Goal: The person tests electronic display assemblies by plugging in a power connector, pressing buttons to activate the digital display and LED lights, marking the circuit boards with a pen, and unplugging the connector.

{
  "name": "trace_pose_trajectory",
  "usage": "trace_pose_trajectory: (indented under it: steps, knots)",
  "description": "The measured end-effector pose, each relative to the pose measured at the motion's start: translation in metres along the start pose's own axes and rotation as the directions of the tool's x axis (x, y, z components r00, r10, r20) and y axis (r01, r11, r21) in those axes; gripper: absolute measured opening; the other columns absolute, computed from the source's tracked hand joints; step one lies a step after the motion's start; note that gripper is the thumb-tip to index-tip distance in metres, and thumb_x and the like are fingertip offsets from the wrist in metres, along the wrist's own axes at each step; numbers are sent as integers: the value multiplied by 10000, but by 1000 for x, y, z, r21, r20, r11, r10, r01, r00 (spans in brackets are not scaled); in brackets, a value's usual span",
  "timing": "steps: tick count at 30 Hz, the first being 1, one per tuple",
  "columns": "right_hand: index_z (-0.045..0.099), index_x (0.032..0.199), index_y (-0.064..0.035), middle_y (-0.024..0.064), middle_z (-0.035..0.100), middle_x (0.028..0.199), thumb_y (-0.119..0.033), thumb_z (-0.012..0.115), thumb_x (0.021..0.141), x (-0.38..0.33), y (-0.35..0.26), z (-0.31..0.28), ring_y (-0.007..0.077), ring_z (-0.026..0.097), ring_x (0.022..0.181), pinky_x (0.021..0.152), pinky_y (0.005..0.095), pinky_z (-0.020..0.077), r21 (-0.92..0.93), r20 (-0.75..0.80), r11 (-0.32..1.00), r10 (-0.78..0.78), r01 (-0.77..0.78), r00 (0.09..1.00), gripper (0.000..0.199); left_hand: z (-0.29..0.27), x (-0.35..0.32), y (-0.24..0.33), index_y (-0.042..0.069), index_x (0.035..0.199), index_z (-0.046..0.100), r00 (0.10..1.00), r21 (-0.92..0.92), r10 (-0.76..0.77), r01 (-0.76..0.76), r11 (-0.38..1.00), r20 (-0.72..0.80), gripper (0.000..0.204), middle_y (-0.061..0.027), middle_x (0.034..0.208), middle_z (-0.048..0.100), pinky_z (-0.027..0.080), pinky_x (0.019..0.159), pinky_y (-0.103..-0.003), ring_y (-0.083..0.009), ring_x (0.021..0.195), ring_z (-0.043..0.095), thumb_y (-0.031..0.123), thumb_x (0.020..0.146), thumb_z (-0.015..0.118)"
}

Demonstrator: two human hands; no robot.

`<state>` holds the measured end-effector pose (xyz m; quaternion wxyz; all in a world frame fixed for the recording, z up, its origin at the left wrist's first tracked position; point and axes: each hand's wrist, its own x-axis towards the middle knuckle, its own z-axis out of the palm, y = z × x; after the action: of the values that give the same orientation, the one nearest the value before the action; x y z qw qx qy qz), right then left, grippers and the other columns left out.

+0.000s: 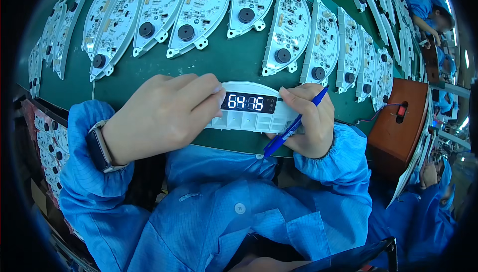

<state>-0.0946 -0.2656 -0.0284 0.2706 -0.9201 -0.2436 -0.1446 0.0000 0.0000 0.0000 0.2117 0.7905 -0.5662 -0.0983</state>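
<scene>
Between my hands, just above the near part of the green table [234, 142], is a white plastic display module [249, 121] with a curved top edge. Its dark window shows lit white digits. At its left end, my left hand [167, 110] is closed with bent fingers on the housing; the fingertips are partly hidden. My right hand [314, 122] grips the right end, thumb on the upper edge. A blue pen [283, 139] is also tucked in my right hand, slanting across the module's lower right corner.
Several white half-moon circuit boards [201, 10] with round black buzzers stand in a row beyond my hands. On the right sits a brown box [398, 127] with a red switch and a wire. More boards [52, 145] lie at lower left. Co-workers in blue [430, 15] are at far right.
</scene>
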Motion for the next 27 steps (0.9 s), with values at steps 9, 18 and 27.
trace_pose_trajectory:
  steps: [9,18,27]
  knots:
    - [596,1149,-1,117,621,939,-123,853,451,0,-1,2,296,600,810,706,395,485,-20,-13,1000,-21,20,1000,754,2,7,6,-66,822,643,924,484,380,-310,818,-51,212,-140,938,615,546,861,-438,-267,916,639,95,684,648]
    - [616,1124,-3,108,609,912,-116,843,426,-3,0,0,299,596,812,714,397,484,-47,1,998,-30,30,1000,743,18,41,22,-31,850,661,754,556,609,-405,725,-246,218,-111,922,628,522,894,-433,-231,910,613,122,703,614]
    - [614,1115,-12,103,629,935,-131,861,485,0,-2,-3,307,600,820,772,416,490,-30,-6,999,-16,16,1000,687,32,7,-6,32,1203,511,889,-388,-293,147,910,-351,620,-141,1170,543,429,909,-356,-277,1067,534,401,768,753]
